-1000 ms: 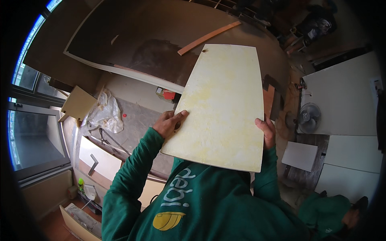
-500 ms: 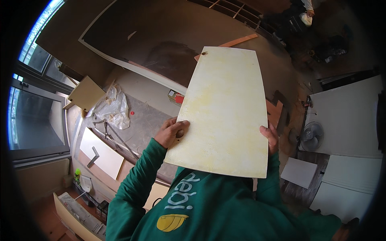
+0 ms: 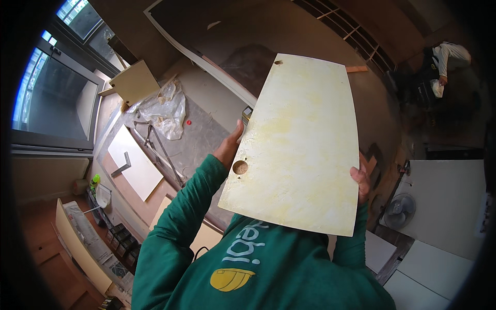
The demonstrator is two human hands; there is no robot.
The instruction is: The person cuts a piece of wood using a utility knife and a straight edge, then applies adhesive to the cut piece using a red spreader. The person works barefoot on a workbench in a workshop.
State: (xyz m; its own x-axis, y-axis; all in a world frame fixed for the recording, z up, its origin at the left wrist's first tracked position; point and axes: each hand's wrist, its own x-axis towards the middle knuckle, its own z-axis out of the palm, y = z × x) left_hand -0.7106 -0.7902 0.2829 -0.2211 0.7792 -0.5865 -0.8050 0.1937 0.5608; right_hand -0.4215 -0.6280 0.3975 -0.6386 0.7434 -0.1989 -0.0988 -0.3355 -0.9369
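I hold a large off-white board point(image 3: 294, 139) with yellowish mottling, one side edge gently curved. It has a round recess point(image 3: 240, 167) near the lower left edge and a smaller-looking hole point(image 3: 279, 63) at its top left corner. My left hand point(image 3: 229, 145) grips the left edge above the recess, thumb pointing up along it, fingers mostly hidden behind. My right hand point(image 3: 360, 182) grips the right edge lower down, its thumb tip at the edge. Behind the board lies a dark brown panel point(image 3: 217, 41) with a white edge strip, and part of a small box point(image 3: 247, 113) shows.
A co-worker point(image 3: 439, 67) bends at upper right. Left are a glazed door point(image 3: 57, 98), crumpled plastic point(image 3: 168, 111), a white panel with a metal square point(image 3: 120, 172) and a tilted beige board point(image 3: 134, 82). Right are a fan point(image 3: 399, 211) and white boards point(image 3: 429, 276).
My left hand has moved up the board's edge, uncovering the lower recess. The board has shifted slightly right, and the room has swung in the view. The figure at lower right is out of sight.
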